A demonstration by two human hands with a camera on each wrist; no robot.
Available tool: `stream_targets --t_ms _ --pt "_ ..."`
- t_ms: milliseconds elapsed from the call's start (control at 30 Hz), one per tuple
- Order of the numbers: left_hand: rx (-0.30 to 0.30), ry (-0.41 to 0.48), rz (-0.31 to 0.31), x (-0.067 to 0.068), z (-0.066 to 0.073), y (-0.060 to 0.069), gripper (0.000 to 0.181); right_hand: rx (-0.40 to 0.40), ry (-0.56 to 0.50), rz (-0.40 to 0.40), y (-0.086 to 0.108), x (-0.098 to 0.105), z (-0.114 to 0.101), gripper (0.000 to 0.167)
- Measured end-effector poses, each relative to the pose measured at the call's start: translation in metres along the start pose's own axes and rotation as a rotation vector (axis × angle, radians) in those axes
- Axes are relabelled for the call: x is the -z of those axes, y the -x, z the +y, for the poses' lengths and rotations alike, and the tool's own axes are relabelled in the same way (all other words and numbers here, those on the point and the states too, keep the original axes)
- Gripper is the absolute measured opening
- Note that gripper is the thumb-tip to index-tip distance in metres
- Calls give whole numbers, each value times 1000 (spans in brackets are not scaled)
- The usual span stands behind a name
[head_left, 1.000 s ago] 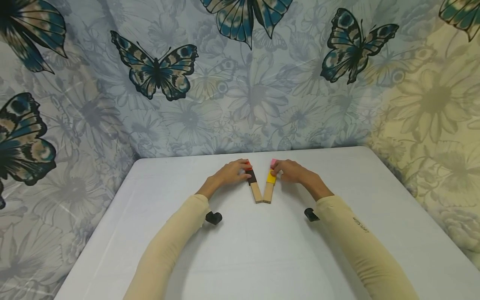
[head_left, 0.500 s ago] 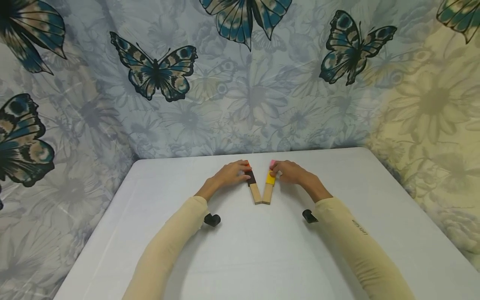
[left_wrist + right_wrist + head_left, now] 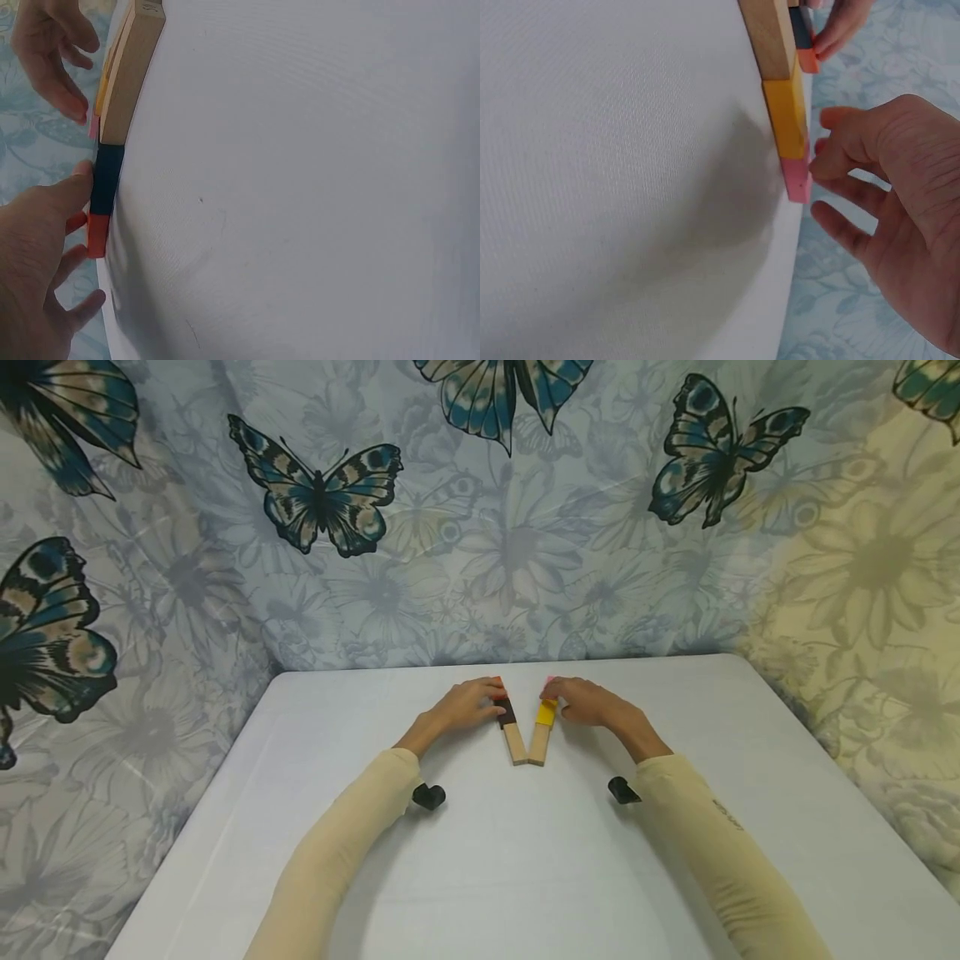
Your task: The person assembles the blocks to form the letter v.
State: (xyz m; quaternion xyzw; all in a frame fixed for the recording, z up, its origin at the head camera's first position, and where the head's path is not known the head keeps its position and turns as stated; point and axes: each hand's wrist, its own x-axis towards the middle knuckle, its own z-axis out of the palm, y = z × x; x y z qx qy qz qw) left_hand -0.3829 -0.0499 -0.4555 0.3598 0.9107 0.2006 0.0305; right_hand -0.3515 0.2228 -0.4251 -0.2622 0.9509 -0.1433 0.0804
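Note:
Wooden blocks lie end to end on the white table in a V. Its left arm is a plain wooden block (image 3: 516,744), a dark block (image 3: 108,178) and an orange-red block (image 3: 97,235). A plain block (image 3: 538,745), a yellow block (image 3: 784,120) and a pink block (image 3: 796,180) form the right arm. My left hand (image 3: 467,703) holds the left arm's far end, thumb on the dark block, fingers at the orange-red one. Beside the pink block is my right hand (image 3: 592,702), its fingertips touching or nearly touching it, the thumb apart from the yellow block.
The white table (image 3: 480,877) ends not far behind the blocks, against a cloth backdrop (image 3: 517,560) printed with butterflies and flowers. Dark heart-shaped pieces, one at the left wrist (image 3: 429,797) and one at the right wrist (image 3: 623,790), stick out below the sleeves.
My right thumb has come away from the yellow block, which now shows more. The left hand stays at the left arm of the V. The head view has shifted slightly.

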Motion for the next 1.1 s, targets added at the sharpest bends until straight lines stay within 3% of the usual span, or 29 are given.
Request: stream_targets --t_ms 167,433,1100 --pt "-5 9 7 0 4 0 42 -5 18 26 3 -1 2 46" --pt "-12 -8 23 -3 3 -2 39 -29 35 -15 3 -2 2 40" --pt "-15 -26 56 -6 7 0 34 -26 52 -11 3 -5 0 38"
